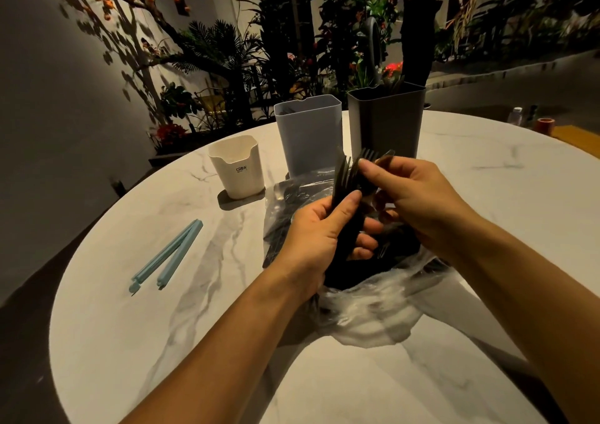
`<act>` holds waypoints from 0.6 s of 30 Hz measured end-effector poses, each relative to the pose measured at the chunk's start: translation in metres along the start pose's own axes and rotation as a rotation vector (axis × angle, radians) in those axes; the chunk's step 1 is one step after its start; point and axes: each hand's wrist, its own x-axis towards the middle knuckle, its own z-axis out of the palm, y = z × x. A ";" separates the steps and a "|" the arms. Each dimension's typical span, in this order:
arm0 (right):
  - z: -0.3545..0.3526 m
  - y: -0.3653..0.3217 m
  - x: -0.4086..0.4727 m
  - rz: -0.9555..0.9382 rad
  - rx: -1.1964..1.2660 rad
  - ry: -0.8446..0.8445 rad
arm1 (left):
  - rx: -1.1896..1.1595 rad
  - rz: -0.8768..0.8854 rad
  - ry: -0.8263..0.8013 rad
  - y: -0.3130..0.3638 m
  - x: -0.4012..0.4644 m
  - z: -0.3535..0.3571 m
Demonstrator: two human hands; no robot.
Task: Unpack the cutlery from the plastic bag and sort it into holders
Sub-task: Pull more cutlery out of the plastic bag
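Note:
My left hand (pixel 319 233) grips a bundle of dark forks (pixel 345 177) upright above the clear plastic bag (pixel 367 313), which lies open on the table with more dark cutlery inside. My right hand (pixel 418 196) pinches the head of one fork (pixel 368 156) at the top of that bundle. Behind stand three holders: a low cream one (pixel 237 168) at the left, a tall pale grey one (pixel 308 134) with dark cutlery barely showing at its rim, and a tall dark grey one (pixel 386 121) with cutlery tips rising from it.
A pale blue bag clip (pixel 167 256) lies open on the round white marble table (pixel 136 319) at the left. A small bottle (pixel 515 116) and an orange roll of tape (pixel 544 125) sit at the far right edge. Plants stand beyond the table.

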 end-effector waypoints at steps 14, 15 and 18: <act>-0.005 0.000 0.002 0.044 0.064 -0.051 | 0.110 -0.003 -0.023 0.000 -0.001 0.000; -0.007 -0.001 0.002 0.054 0.078 -0.050 | 0.112 0.017 -0.012 0.000 -0.001 0.001; -0.010 -0.002 0.001 0.094 0.121 -0.065 | 0.079 0.027 0.003 0.001 -0.002 0.002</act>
